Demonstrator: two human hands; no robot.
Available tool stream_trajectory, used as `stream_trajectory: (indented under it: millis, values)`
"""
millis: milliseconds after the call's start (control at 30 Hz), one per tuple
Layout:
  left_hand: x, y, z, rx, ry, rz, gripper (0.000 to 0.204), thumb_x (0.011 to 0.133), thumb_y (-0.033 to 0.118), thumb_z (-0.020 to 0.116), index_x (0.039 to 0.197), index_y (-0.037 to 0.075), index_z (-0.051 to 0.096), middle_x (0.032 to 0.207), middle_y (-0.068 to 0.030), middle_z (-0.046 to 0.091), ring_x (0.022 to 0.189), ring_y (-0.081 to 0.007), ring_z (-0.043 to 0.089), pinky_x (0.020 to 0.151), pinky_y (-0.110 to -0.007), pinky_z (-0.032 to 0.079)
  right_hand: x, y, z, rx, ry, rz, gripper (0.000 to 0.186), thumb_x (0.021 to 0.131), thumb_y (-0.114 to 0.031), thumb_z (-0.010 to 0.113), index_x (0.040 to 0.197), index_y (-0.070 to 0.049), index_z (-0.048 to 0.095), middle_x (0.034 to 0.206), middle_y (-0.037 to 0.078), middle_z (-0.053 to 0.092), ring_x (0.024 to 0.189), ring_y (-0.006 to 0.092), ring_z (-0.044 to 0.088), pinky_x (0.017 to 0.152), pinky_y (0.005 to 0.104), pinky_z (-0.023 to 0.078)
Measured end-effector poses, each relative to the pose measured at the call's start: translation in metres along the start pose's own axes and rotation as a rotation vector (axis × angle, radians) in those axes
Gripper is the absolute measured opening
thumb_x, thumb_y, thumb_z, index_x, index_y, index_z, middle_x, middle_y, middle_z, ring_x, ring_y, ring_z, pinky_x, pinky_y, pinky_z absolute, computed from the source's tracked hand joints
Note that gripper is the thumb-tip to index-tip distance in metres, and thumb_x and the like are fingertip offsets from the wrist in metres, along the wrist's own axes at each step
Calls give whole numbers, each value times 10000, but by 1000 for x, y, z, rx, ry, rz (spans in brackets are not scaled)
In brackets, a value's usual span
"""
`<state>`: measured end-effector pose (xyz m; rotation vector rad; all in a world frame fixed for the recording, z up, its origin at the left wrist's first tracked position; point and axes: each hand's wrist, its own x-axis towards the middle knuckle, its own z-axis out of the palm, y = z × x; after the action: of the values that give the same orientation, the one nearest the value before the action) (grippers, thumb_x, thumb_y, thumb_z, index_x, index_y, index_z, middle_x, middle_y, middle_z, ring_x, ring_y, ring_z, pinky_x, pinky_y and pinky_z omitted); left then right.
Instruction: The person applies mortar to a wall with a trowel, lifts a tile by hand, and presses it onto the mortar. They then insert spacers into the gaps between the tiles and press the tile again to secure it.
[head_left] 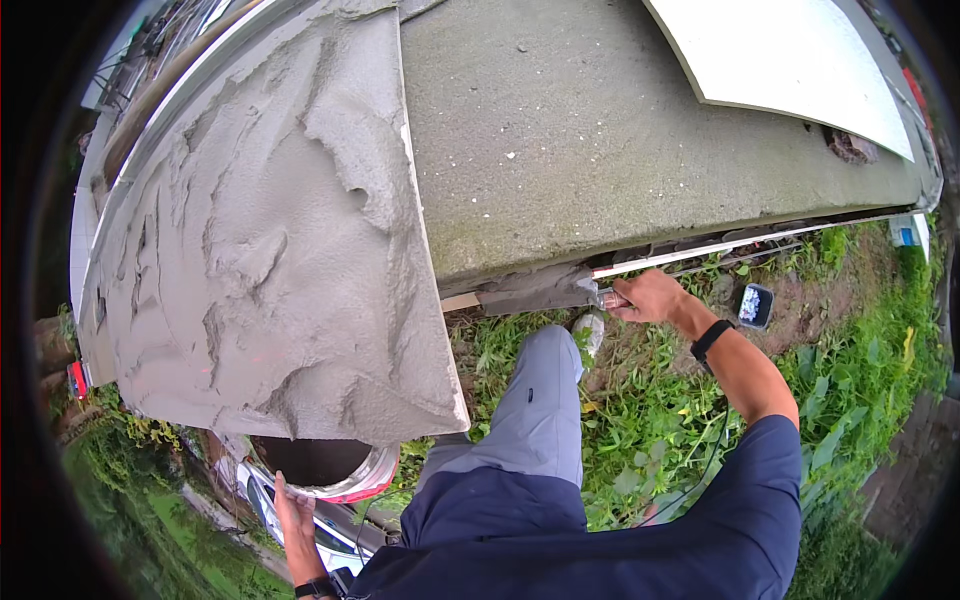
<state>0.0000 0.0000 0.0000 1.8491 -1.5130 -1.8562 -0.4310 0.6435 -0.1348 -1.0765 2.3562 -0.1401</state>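
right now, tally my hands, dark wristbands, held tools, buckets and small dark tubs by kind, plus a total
Hands: 2 (left hand, right hand)
Dark wristbands: 2
Held tool: 1
Red and white bucket: 1
Small dark tub: 1
Total: 7

White panel [790, 75] at upper right; dark tub [767, 308] of pale pieces [750, 303] on soil [805, 310], near green weeds [650, 440]
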Motion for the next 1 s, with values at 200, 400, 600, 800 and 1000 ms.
stream_trajectory:
  millis: [200,400,600,800,1000]
  values:
    - [12,-34,63,-130,77,-67,389,870,482,662,983,116,593,833,3,634,690,-106,616,605,-253,513,-14,26,-36,35,47,-9,432,787,-452,580,905,-38,620,608,195,592,599,400,610,584,481,504]
    - [15,-28,33,-55,62,-90,415,864,494,662,1004,111,584,850,-14,636,708,-119,625,616,-272,530,-18,-3,-68,152,14,-31,426,786,-465,585,843,-45,627,630,214,595,629,403,612,591,481,492]
    - [24,-18,12,11,48,-75,402,878,476,649,1017,103,594,842,-11,651,672,-117,631,589,-259,531,-34,-35,-106,261,25,13,438,785,-485,594,837,-55,656,686,200,624,673,401,618,636,471,501]
    - [41,-8,-1,87,26,-75,391,875,465,659,1037,119,578,890,-23,659,737,-139,647,623,-282,524,-66,-93,-143,180,91,105,516,759,-556,642,744,-43,594,604,211,569,631,420,578,588,493,444]
    - [56,6,-14,80,-163,-63,365,870,420,682,1032,112,572,923,-19,651,796,-139,642,655,-274,523,-72,-215,-123,307,245,123,222,751,-246,626,805,-60,517,596,170,565,559,386,567,542,474,448]
